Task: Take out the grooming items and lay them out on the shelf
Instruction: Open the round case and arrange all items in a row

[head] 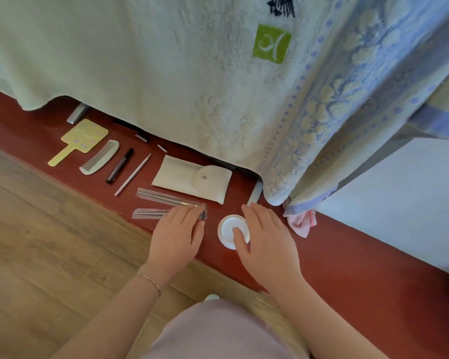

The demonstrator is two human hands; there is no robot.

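Right fingers (240,233) atop white jar (231,229) (left hand (176,234) beside).

The left hand (178,233) covered the near ends of two clear sleeves (163,200); their contents were too blurred to identify. The right hand's thumb hid part of the white round lid (230,225). Beyond both hands, hanging towels (166,60) concealed the shelf's (347,255) rear portion.
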